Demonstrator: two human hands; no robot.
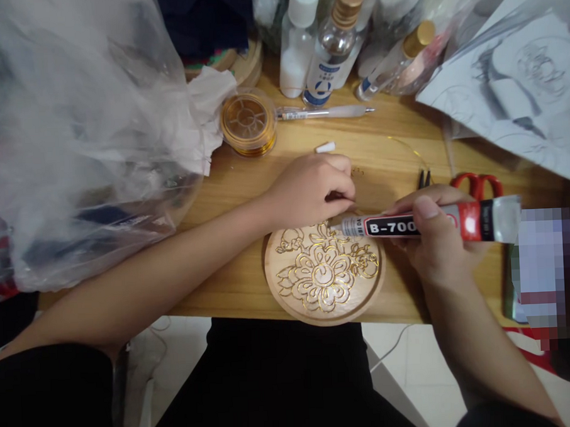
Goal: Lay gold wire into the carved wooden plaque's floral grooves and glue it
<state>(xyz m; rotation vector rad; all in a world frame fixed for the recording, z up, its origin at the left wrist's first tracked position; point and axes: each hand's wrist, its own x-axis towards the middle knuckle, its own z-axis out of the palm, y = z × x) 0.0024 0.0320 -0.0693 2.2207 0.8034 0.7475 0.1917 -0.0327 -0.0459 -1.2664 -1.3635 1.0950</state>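
A round wooden plate (277, 288) lies at the table's front edge, bearing a flower design in gold wire (323, 275). My right hand (439, 235) grips a glue tube (392, 226) marked B-700, the rest of the marking being under my fingers. The tube lies nearly level, its nozzle pointing left over the plate's upper part. Just beyond the plate's far rim, my left hand (319, 187) is closed with curled fingers close to the nozzle; whatever they may hold is hidden. Past that hand rests a small white cap (325, 147).
A spool of gold wire (247, 122) and a pen (325, 112) lie farther back. Several bottles (328, 60) stand behind them. Plastic bags (82, 121) crowd the left. To the right are red-handled scissors (477, 183), dark tool tips (424, 178), drawn sheets (520, 83) and a blurred-out phone (508, 285).
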